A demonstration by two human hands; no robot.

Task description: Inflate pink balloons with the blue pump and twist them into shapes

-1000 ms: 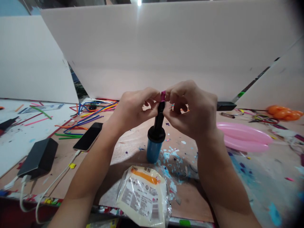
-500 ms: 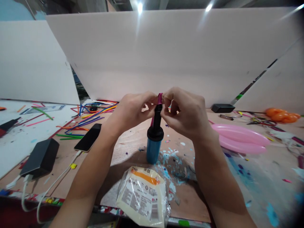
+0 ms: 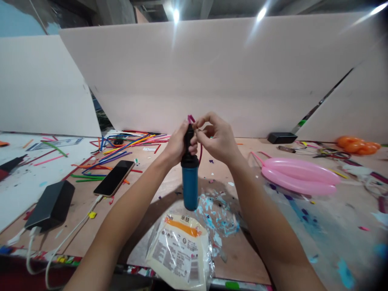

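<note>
A blue and black hand balloon pump (image 3: 190, 186) stands upright on the table, nozzle end up. My left hand (image 3: 178, 143) wraps round its black upper part, just under the nozzle. At the top, a limp magenta balloon (image 3: 190, 118) sits over the nozzle and its length hangs down behind the pump on the right. The fingers of my right hand (image 3: 216, 135) are pinched together on the balloon beside the nozzle. The exact spot they grip is partly hidden by the fingers.
A plastic packet (image 3: 182, 250) lies at the front edge. To the left are a phone (image 3: 114, 178), a dark power bank (image 3: 51, 205) with a white cable, and several uninflated balloons (image 3: 121, 149). Pink inflated balloons (image 3: 298, 176), scissors (image 3: 332, 152) and an orange balloon shape (image 3: 357, 144) are rightward.
My left hand has moved from pinching at the nozzle to wrapping round the pump's black part. The pump has shifted slightly left, and my right hand has followed, pinching the balloon.
</note>
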